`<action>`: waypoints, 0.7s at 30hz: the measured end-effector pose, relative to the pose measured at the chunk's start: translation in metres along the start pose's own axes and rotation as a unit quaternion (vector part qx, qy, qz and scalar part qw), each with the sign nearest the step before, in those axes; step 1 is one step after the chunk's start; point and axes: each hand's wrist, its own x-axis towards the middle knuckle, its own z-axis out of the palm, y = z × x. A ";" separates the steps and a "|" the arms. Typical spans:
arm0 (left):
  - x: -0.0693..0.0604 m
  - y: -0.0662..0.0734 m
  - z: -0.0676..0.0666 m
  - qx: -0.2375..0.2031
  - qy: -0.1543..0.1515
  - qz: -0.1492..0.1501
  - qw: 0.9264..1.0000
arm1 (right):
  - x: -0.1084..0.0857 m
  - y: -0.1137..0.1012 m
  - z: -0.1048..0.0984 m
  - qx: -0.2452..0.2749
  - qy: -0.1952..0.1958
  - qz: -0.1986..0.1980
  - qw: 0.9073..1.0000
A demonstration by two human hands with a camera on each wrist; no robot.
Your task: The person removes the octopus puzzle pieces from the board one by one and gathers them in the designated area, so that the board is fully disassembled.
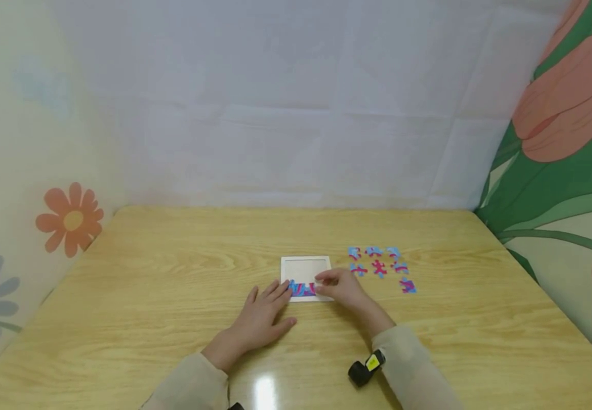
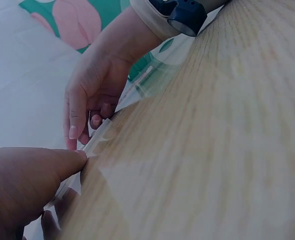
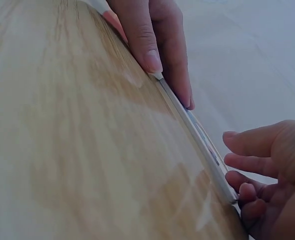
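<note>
A square white puzzle frame [image 1: 306,258] lies on the table before me. Blue, pink and purple jigsaw pieces [image 1: 303,290] line its near inner edge. My left hand [image 1: 262,319] rests at the frame's left side, fingers extended onto it; the left wrist view shows its thumb [image 2: 67,162] by the edge. At the right side, my right hand [image 1: 344,288] has bent fingers over the frame near the rightmost placed piece. A gap shows between its fingertips in the right wrist view, where no piece is visible in the hand [image 3: 282,170].
Several loose blue-and-pink jigsaw pieces [image 1: 378,267] lie in rows right of the frame, with a single piece [image 1: 407,285] lower right. The wooden table [image 1: 172,256] meets a white cloth [image 1: 296,114] behind and flower-painted walls at both sides.
</note>
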 end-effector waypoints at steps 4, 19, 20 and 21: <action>0.000 -0.001 0.000 -0.004 -0.002 0.000 1.000 | 0.000 0.001 0.002 -0.023 0.008 -0.002 1.000; -0.001 0.000 -0.002 -0.011 -0.001 -0.003 1.000 | -0.003 -0.001 0.002 -0.089 -0.002 0.009 0.996; 0.000 0.000 -0.002 -0.010 0.000 -0.004 1.000 | -0.002 -0.001 0.002 -0.092 -0.003 0.011 0.996; 0.000 0.000 -0.002 -0.009 -0.001 -0.004 1.000 | -0.002 -0.001 0.002 -0.094 -0.003 0.014 0.995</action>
